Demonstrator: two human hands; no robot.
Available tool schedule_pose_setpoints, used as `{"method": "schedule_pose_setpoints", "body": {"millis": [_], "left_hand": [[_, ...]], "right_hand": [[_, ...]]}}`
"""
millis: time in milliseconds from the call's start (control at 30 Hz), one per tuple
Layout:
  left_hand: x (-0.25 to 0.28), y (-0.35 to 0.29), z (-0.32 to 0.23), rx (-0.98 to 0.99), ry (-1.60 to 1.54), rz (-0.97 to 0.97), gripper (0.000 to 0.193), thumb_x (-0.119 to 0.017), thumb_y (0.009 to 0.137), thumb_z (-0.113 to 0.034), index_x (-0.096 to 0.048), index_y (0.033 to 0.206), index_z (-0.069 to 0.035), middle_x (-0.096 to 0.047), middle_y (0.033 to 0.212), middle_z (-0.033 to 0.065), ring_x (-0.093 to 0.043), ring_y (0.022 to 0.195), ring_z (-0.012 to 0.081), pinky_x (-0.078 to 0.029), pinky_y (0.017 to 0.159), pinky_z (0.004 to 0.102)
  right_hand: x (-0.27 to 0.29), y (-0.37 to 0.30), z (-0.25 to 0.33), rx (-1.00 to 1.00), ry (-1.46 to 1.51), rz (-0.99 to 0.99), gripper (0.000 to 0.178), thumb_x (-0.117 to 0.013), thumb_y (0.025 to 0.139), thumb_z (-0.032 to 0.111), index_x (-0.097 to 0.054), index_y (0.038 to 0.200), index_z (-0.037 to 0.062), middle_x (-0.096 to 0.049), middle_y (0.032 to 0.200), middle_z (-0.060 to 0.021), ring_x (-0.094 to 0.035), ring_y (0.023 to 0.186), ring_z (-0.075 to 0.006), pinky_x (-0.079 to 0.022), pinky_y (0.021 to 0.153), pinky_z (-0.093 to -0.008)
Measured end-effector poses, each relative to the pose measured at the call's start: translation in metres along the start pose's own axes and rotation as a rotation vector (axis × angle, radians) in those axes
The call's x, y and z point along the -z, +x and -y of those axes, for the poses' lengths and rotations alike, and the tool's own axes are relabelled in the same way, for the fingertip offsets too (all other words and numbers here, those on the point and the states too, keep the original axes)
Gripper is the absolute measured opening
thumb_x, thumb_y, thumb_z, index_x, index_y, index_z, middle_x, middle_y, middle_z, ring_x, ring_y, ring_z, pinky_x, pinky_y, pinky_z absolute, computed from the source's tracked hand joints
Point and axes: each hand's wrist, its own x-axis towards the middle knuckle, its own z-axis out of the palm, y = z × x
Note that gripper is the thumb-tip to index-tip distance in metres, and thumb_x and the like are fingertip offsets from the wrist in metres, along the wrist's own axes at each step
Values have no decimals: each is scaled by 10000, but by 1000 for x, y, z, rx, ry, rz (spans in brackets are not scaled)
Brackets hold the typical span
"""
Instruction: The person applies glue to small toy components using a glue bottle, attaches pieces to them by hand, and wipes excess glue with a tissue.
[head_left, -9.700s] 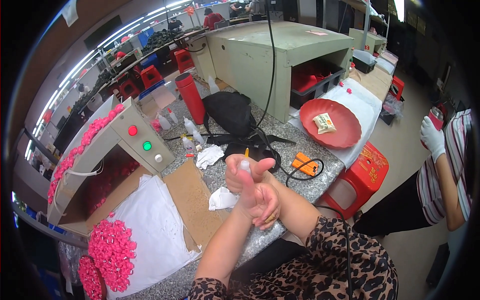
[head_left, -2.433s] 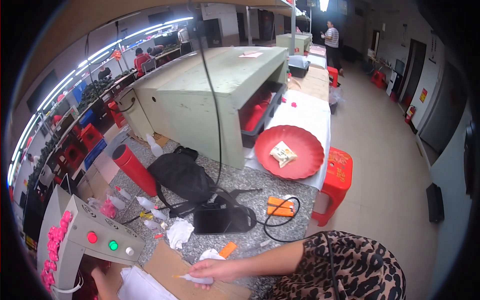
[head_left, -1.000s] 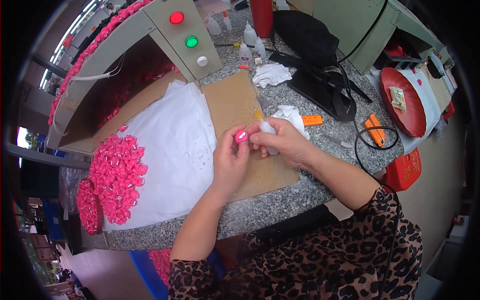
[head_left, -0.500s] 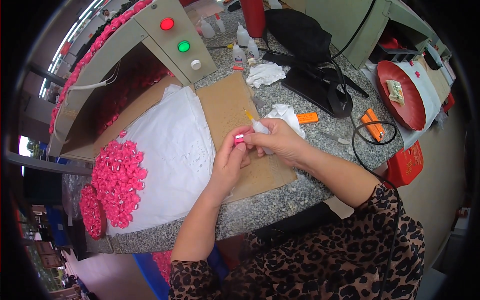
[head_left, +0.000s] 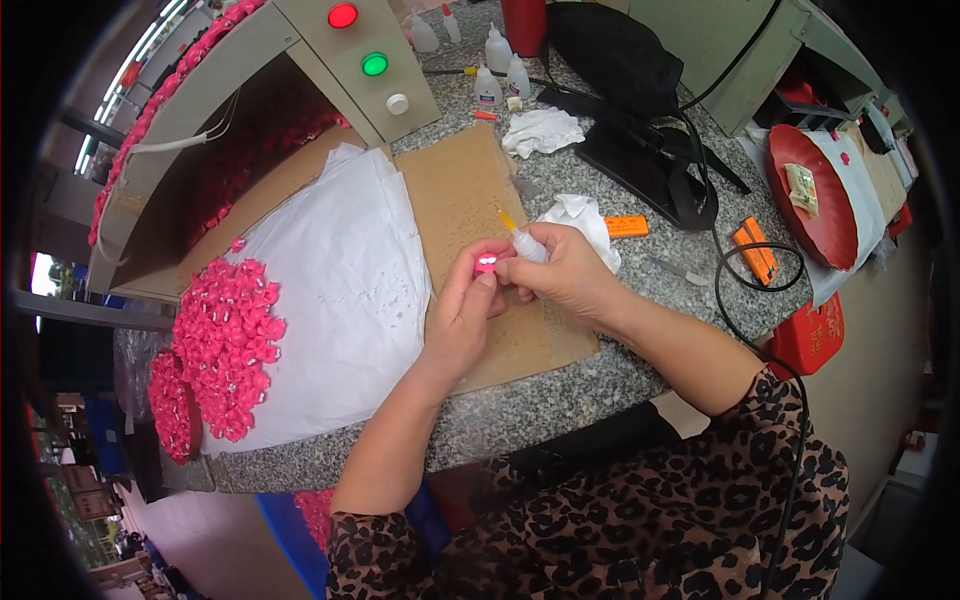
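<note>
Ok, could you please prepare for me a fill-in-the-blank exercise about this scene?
The left hand pinches a small pink piece, while the ____ hand holds a squeeze bottle.
Similar pink pieces are heaped at the left side of a ____ sheet.
The red button sits just above the ____ button.
A wrapped packet lies in a scalloped ____ dish.

Missing words: right; white; green; red.

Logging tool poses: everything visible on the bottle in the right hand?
The small bottle looks like translucent whitish plastic, with a narrow yellow-orange tip. It is tilted, tip pointing away from the person and somewhat left, over the brown cardboard. The right hand grips it; fingers hide its lower part. Fill level can't be made out.
</note>
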Motion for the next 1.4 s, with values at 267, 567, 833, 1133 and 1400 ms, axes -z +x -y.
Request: {"method": "schedule_pose_setpoints", "body": {"millis": [267, 567, 833, 1133, 1400], "left_hand": [[0, 2, 3, 37, 13, -52, 260, -310, 880, -79, -404, 1120, -40, -442, 841, -3, -344, 619, 34, -323, 539, 172], [-2, 5, -3, 118, -142, -32, 255, -302, 883, -82, -409, 1110, -36, -431, 788, 1, -320, 592, 39, -289, 515, 186], [-2, 6, 2, 48, -41, -52, 241, -336, 895, -123, -418, 1104, -35, -449, 793, 0, -344, 619, 45, -312, 545, 182], [-1, -1, -1, -225, 371, -125, 300, -506, 824, -46, -413, 1106, -5, -413, 1025, 88, -500, 872, 158, -441, 783, 265], [10, 2, -9, -333, 609, -35, 309, -543, 780, -36, -463, 1079, -28, -418, 957, 103, -490, 883, 199, -447, 729, 267]], "right_hand": [[0, 3, -4, -20, -3, -29, 166, -624, 733, 134, -547, 828, 21, -564, 713, -9, -484, 580, -50, -396, 531, -189], [1, 5, -5, -77, -24, -62, 163, -608, 742, 153, -549, 823, 25, -566, 708, -16, -478, 556, -53, -400, 517, -198], [5, 8, -5, -77, 4, -39, 157, -612, 740, 150, -553, 828, 32, -570, 719, -17, -475, 557, -45, -404, 519, -194], [9, 2, 8, -196, 146, 53, 150, -618, 747, 167, -584, 818, 40, -571, 701, -9, -503, 576, -52, -433, 523, -189], [9, 2, 5, -168, 129, 67, 130, -615, 750, 157, -592, 783, 33, -577, 705, -23, -506, 570, -60, -431, 526, -192]]}}
